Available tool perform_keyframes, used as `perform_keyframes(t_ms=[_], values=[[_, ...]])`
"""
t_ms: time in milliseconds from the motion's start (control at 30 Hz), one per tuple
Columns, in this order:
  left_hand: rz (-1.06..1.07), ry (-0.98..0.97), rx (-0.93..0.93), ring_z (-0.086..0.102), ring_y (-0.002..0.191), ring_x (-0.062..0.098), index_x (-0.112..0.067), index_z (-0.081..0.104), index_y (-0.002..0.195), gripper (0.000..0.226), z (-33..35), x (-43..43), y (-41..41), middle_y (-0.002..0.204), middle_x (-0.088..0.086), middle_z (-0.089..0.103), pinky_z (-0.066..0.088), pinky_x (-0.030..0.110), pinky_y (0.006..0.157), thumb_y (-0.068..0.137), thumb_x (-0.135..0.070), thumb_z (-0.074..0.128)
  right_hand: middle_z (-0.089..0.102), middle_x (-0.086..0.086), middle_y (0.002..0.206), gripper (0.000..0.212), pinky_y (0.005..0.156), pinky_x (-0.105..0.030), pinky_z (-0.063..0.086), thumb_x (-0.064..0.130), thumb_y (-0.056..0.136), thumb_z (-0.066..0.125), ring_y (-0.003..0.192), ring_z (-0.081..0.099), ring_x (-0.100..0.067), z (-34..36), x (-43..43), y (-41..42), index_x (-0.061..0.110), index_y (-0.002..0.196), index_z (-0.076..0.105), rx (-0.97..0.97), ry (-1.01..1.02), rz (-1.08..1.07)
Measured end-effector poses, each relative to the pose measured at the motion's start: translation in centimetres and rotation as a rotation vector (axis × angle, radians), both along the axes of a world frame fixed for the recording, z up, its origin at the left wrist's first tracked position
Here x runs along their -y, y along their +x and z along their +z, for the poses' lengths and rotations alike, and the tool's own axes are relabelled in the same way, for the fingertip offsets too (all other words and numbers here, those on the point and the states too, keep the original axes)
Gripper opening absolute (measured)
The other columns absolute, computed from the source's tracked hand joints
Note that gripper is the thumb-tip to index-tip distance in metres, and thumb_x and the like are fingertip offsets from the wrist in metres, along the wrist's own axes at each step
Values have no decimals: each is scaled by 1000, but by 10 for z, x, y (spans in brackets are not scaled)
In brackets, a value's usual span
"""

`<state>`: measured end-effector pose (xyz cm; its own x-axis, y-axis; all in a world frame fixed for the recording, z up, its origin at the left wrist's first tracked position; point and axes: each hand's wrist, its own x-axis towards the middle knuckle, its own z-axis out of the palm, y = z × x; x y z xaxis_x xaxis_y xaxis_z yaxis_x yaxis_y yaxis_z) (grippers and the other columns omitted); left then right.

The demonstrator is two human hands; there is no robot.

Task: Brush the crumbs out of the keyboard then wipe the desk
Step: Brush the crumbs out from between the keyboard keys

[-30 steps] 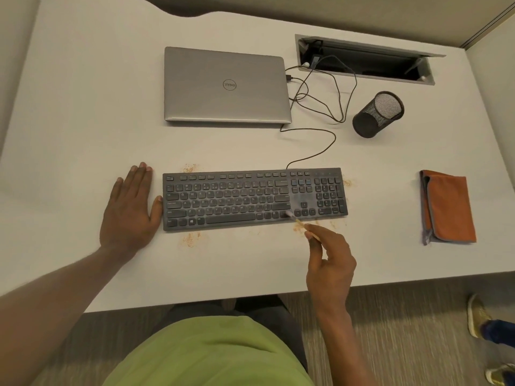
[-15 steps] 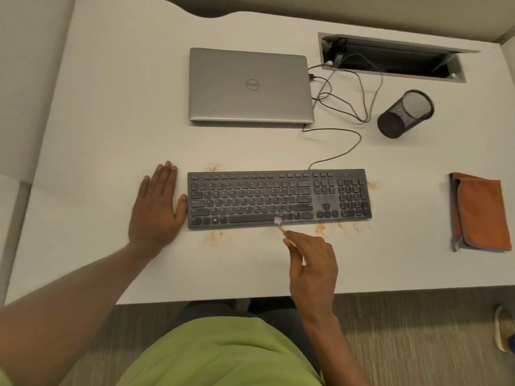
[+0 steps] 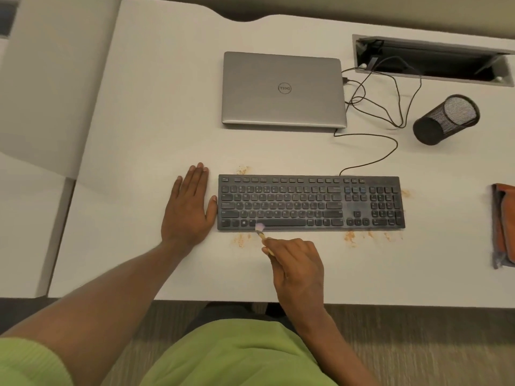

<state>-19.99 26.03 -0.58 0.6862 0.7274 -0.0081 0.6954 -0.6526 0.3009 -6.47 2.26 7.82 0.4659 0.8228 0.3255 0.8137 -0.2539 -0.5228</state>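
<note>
Black keyboard (image 3: 310, 203) flat mid-tabletop (image 3: 167, 107) in head view, cable off toward closed laptop (image 3: 282, 89). Orange crumbs (image 3: 241, 239) along front edge, by back-left corner & off right end. Left hand (image 3: 188, 207) flat on tabletop, fingers straight, thumb against keyboard's left end. Right hand (image 3: 296, 270) pinching small brush (image 3: 260, 228), bristles on bottom key row at spacebar's left end. Prob mid brushing step; wiping not begun. Next: short flicks toward front edge, then fetch orange cloth (image 3: 504, 224) at far right
</note>
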Motion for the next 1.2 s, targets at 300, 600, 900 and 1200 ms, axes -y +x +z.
perform_keyframes(t_ms=[300,600,900,1200], values=[[4,-9,3,8,166,16,-13,17,171,70,1,1,1,179,4,15,13,45,135,109,-43,32,73,9,95,14,74,-34,47,22,102,65,82,60,-14,1,-28,-18,17,108,76,-165,2,211],[6,-7,14,9,166,16,-12,19,171,69,1,1,1,179,4,16,14,45,135,109,-40,33,74,8,95,9,82,-25,46,22,99,69,87,57,-2,11,-65,7,18,103,76,-292,-74,129],[-2,1,-12,7,166,16,-12,16,171,67,-2,0,1,179,4,13,16,46,134,111,-40,26,74,3,86,9,74,-24,47,17,99,70,83,54,-2,13,-115,31,13,94,76,-303,-72,125],[6,2,-20,6,166,15,-12,17,171,65,-2,0,1,179,4,14,13,44,135,111,-37,26,77,-1,99,12,83,-27,51,14,100,68,90,64,-10,13,-147,45,10,106,77,-330,6,32]])
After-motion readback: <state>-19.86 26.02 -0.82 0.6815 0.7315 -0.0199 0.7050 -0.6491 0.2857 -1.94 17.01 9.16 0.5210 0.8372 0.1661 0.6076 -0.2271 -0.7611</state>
